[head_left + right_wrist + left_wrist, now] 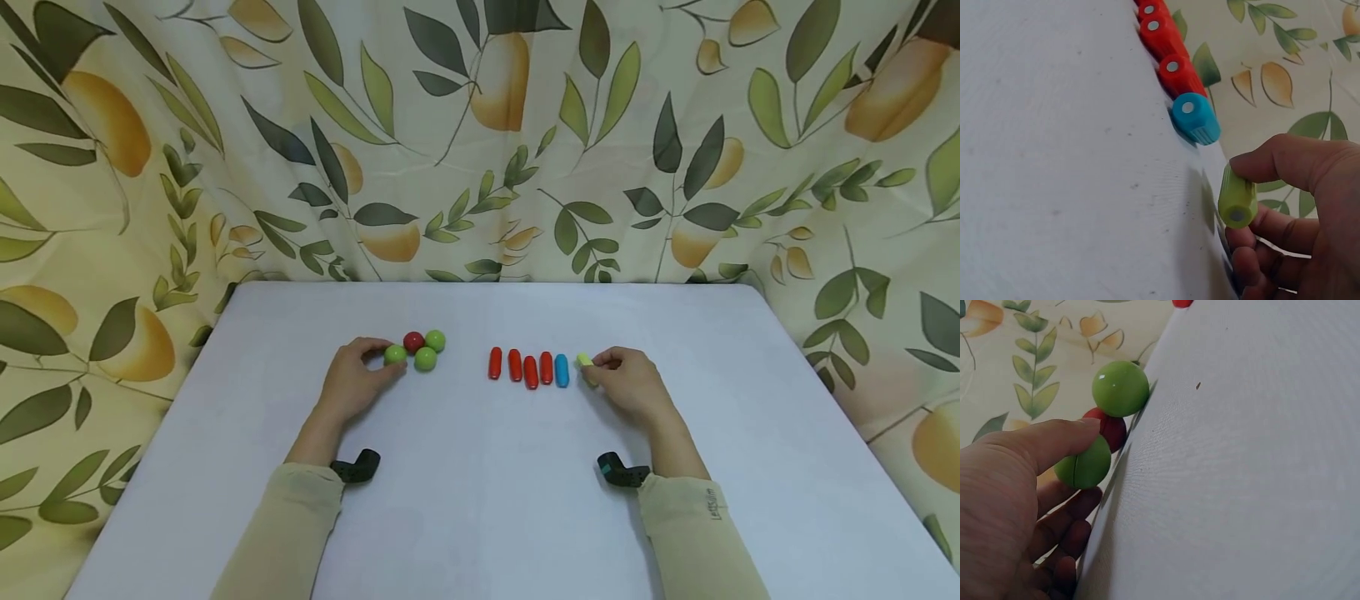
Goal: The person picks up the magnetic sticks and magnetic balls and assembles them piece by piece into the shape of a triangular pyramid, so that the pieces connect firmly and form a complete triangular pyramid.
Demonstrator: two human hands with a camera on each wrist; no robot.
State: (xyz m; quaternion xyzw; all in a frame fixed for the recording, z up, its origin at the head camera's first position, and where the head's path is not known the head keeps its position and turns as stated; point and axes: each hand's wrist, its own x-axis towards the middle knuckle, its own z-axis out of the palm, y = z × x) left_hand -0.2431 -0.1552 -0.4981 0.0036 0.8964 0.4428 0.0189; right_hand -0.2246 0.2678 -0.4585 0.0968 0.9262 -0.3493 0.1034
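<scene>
My left hand [360, 375] holds a green ball [1085, 465] between thumb and fingers. Against it sits a dark red ball [413, 342], with two more green balls to the right, one behind [435, 340] and one in front [425, 359]. My right hand [632, 385] pinches a yellow-green ribbed rod [1237, 199] with a silvery disc in its end. Left of that hand stretches a row of short rods: a blue rod [562, 371] nearest, then several red rods [531, 372], lying side by side with small gaps.
Everything rests on a white-covered table [480, 483]. Behind it and at both sides hangs a curtain [465, 192] printed with leaves and fruit. A black wrist camera [360, 467] sits on the left wrist, another black camera [621, 471] on the right.
</scene>
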